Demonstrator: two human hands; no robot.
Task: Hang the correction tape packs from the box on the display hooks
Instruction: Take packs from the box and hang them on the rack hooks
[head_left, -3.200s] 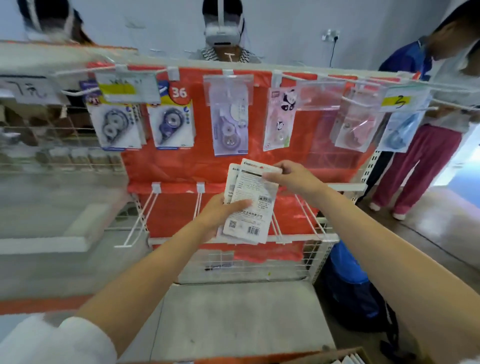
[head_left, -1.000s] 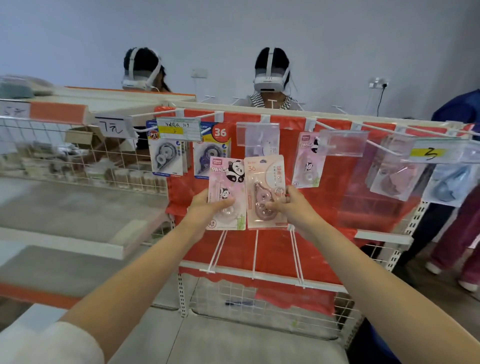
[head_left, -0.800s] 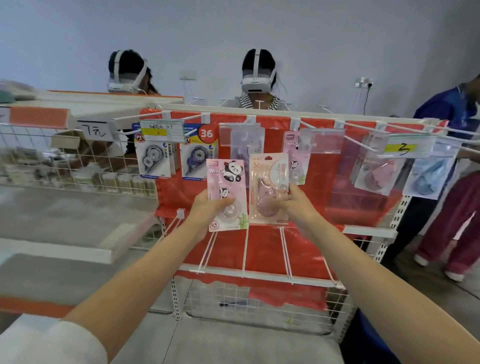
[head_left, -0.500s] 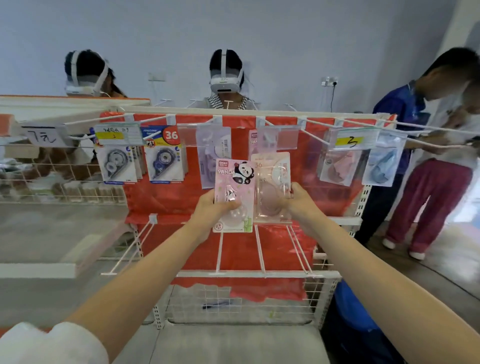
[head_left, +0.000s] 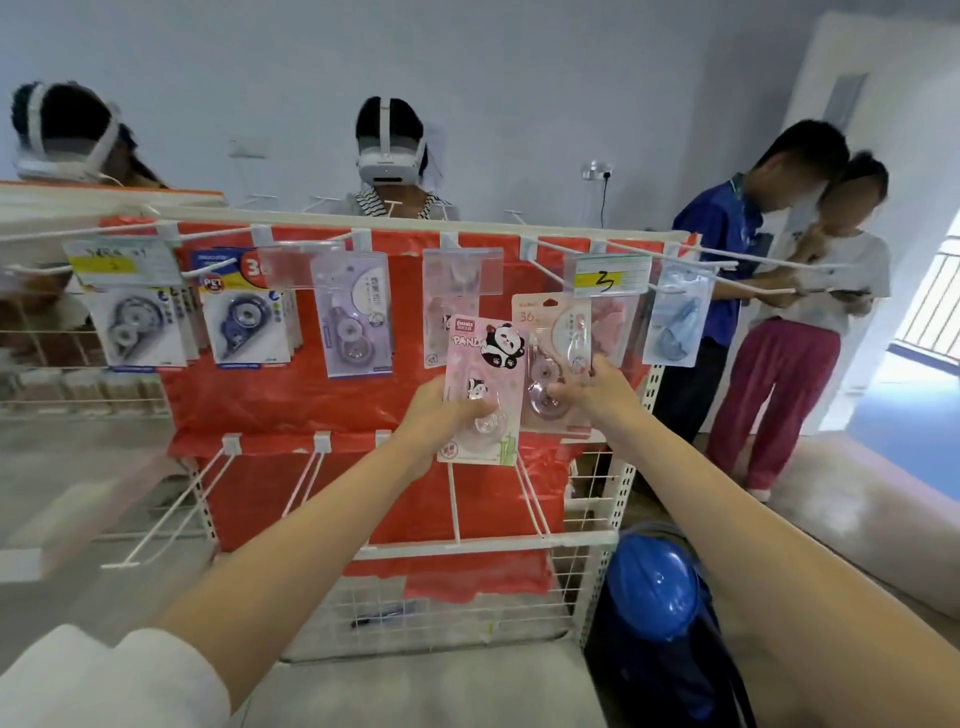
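My left hand (head_left: 434, 415) grips a pink panda correction tape pack (head_left: 485, 364) by its lower part, held upright in front of the red display board (head_left: 291, 395). Beside it, my right hand (head_left: 592, 389) pinches a pale pink "36" correction tape pack (head_left: 553, 332) at its right edge; its top reaches up under the yellow price tag (head_left: 610, 273). Both packs are held below the upper row of white hooks (head_left: 566, 249), where several other tape packs hang. The box is out of view.
A lower row of bare white hooks (head_left: 452, 499) juts toward me above a wire basket (head_left: 457, 608). A blue helmet (head_left: 654, 587) lies on a dark bag at the lower right. Two people in headsets stand behind the rack; two more stand at the right.
Earlier I held both packs low with their backs to me. They now face me, held higher and further right along the rack. The view has swung right.
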